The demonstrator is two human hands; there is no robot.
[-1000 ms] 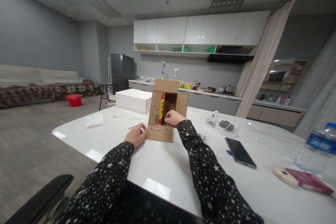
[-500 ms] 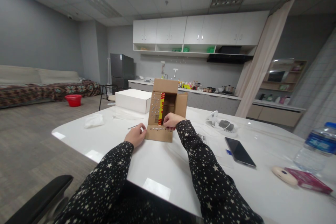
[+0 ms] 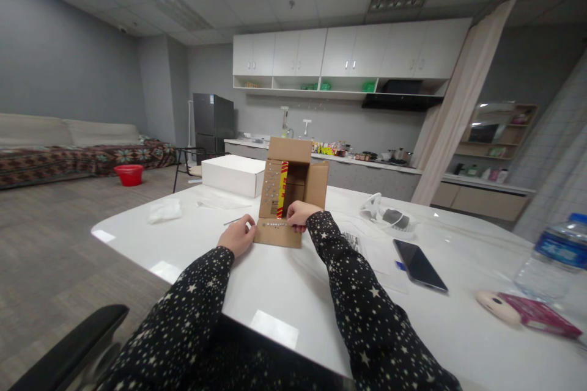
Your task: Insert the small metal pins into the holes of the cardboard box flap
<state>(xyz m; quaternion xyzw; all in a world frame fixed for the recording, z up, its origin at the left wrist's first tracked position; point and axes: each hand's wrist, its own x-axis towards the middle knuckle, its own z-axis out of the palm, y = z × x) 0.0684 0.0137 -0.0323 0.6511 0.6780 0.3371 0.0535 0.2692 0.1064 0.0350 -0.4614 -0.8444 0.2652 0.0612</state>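
My left hand (image 3: 237, 236) curled beside the carton's (image 3: 270, 189) front flap (image 3: 277, 236), grip unclear, my right hand (image 3: 299, 216) pinched closed over that flap, anything held hidden, carton gaping on the bench (image 3: 284, 281)

Black sleeves (image 3: 367, 305) here, scattered all over with pale stars! The cardboard box (image 3: 269, 198) comes up plain brown, one panel speckled with little pale dots, and there's a bright yellow strip (image 3: 283, 189) marked in red! Glossy white table (image 3: 284, 284), black phone (image 3: 419, 264), deep pink packet (image 3: 541, 316), vivid red bucket (image 3: 128, 175), and a brown floral sofa cover (image 3: 110, 159)!
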